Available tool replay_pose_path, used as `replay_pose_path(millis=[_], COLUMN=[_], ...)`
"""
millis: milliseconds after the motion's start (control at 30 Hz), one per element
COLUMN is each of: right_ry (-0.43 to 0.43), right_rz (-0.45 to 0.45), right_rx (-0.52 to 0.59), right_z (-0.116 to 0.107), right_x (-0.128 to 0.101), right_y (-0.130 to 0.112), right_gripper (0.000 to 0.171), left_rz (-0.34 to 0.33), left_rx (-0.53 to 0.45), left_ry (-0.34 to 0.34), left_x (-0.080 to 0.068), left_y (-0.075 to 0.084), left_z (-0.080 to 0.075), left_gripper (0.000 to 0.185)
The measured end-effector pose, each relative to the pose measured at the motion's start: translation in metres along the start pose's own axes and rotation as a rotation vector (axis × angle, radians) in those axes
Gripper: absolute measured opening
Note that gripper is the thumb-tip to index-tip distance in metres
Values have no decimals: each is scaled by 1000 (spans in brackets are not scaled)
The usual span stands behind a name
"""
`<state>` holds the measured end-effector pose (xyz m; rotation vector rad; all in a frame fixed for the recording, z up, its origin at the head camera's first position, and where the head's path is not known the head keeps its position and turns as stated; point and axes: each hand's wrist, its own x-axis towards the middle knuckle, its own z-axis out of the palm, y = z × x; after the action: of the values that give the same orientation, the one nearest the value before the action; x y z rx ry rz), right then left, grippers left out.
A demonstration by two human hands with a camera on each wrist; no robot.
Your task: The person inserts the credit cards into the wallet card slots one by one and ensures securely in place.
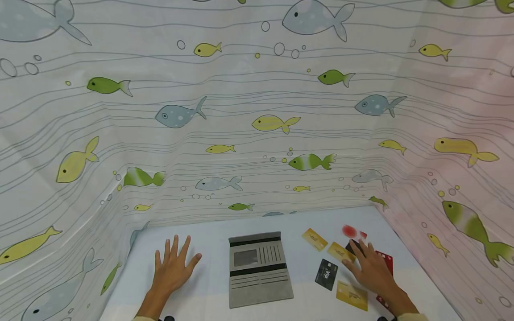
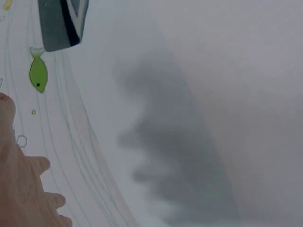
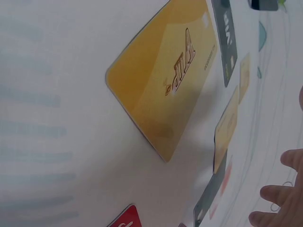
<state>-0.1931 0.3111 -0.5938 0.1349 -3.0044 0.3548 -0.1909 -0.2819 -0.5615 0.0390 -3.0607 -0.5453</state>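
A grey card wallet [image 1: 261,292] lies unfolded mid-table, showing card slots and a dark window; its corner also appears in the left wrist view. My left hand [image 1: 170,271] hovers left of it with fingers spread, holding nothing and casting a shadow. On the right, my right hand [image 1: 373,269] is spread over scattered cards, apparently above them, and partly hides some. Around it lie a gold card [image 1: 351,295], a black VIP card [image 1: 326,274], two more gold cards [image 1: 315,240], a dark card [image 1: 352,246] and red cards [image 1: 388,263].
A white table [image 1: 209,267] carries everything. Fish-patterned sheeting [image 1: 257,169] rises along its back and sides. A pale card with a red circle [image 1: 350,231] lies at the far right, behind the right hand.
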Motion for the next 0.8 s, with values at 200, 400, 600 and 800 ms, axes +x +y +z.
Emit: replay_pose_path(millis=[200, 400, 600, 800], right_ry=[18, 20, -2, -25], right_rz=[-1, 10, 47, 46], right_rx=[-3, -8, 18, 45], right_z=[0, 5, 12, 21], right_x=[-2, -5, -8, -14], right_y=[0, 1, -1, -8], right_gripper=[83, 82, 84, 82], left_rz=[2, 12, 3, 5], left_rx=[-8, 0, -11, -10], left_ry=[11, 10, -24, -63], left_x=[2, 3, -1, -4], left_y=[1, 2, 9, 16], left_z=[3, 8, 12, 20], left_gripper=[87, 88, 86, 79])
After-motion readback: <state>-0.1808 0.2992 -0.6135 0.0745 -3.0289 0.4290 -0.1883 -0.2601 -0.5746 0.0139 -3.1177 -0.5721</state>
